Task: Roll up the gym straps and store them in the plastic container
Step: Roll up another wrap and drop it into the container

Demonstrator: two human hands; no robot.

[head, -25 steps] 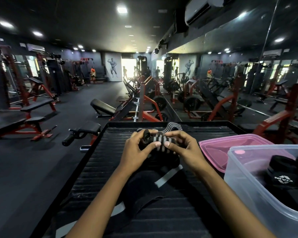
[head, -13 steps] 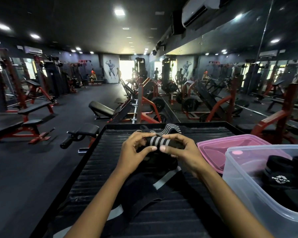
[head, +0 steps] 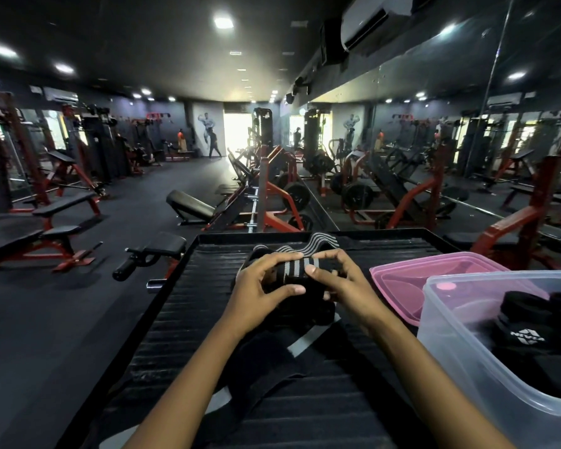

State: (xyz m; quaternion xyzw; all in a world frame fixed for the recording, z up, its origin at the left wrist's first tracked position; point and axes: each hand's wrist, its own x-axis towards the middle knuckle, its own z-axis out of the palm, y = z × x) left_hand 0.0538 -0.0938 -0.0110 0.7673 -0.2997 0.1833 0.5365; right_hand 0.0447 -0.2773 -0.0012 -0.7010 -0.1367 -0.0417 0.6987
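The gym strap [head: 300, 270], black with white stripes, is a half-made roll held just above the black ribbed platform [head: 182, 319], out in front of the person. The left hand [head: 259, 288] grips its left end, fingers curled over the top and the thumb pressed along the near side. The right hand [head: 344, 280] grips the right end the same way, forefinger arched over the top, thumb tip on the striped face. Both sets of fingers are clamped on the roll. A loose striped tail [head: 321, 245] of it trails away over the far part of the platform.

Below the hands a second black strap [head: 272, 361] lies unrolled on the platform, with a grey band showing along it; the forearms cross above it.

To the right stands the clear plastic container [head: 450, 345], open, touching the near right edge of the platform. Inside it are rolled black straps [head: 525, 322], one with white lettering. Just behind the container, touching it, lies a pink lid [head: 402, 277].

Beyond the platform the gym runs off: red-framed benches [head: 55, 228] on the left, plate-loaded machines [head: 272, 196] down the middle, and a mirror wall [head: 467, 140] along the right.
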